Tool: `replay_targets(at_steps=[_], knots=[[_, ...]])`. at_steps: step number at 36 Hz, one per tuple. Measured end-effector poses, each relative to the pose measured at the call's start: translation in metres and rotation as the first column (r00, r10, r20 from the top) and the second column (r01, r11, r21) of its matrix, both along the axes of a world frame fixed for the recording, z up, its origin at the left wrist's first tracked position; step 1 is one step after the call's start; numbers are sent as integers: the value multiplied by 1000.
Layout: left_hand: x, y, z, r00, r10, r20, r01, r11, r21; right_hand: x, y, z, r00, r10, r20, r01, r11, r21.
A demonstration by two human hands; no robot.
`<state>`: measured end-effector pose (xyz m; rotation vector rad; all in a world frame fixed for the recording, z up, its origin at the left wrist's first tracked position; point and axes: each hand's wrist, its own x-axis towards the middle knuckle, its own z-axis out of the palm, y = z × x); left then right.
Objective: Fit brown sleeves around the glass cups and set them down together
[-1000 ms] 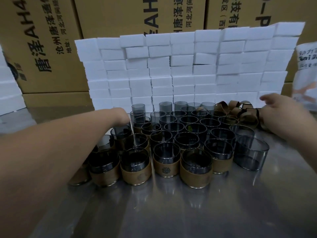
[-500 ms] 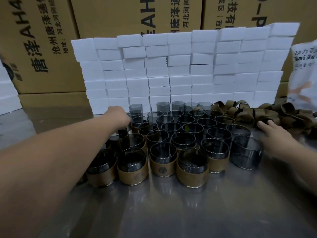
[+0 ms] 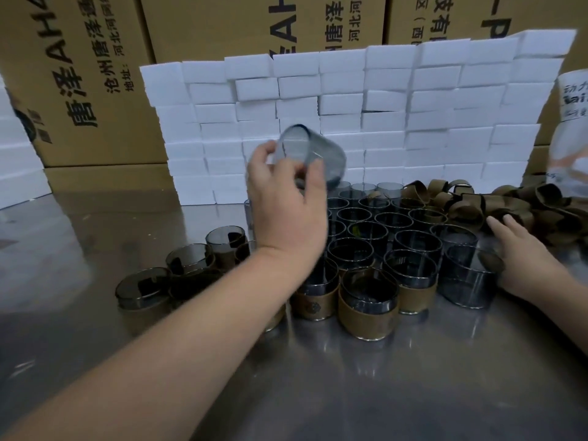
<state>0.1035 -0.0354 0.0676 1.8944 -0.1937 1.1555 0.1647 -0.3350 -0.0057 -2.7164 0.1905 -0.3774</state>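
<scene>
My left hand [image 3: 286, 205] holds a bare smoky glass cup [image 3: 310, 155] tilted in the air above the back of the cluster. Several glass cups stand packed together on the steel table; those in front, like one sleeved cup [image 3: 367, 308], wear brown sleeves, while those behind are bare. A pile of loose brown sleeves [image 3: 477, 202] lies at the right. My right hand [image 3: 528, 256] rests low beside a bare cup [image 3: 469, 283], fingers spread toward the sleeve pile, holding nothing.
A wall of white foam blocks [image 3: 366, 122] stands behind the cups, with cardboard boxes [image 3: 95, 74] behind it. A white plastic bag [image 3: 572, 122] sits at the far right. The steel table [image 3: 350, 393] stretches toward me.
My left hand has lifted a bare cup out of the back of the cluster and raised it, tilted. My right hand has stayed beside the sleeve pile.
</scene>
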Motion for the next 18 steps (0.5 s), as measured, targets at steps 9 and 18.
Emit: replay_targets(at_steps=[9,18], knots=[[-10,-18,-34,954,47,-297,17,977,210,4,2,2,993,43,113,-43,999,3],[-6,-14,-28,885,-34,-464,74,995,67,36,5,7,985,79,154,-60,990,-126]])
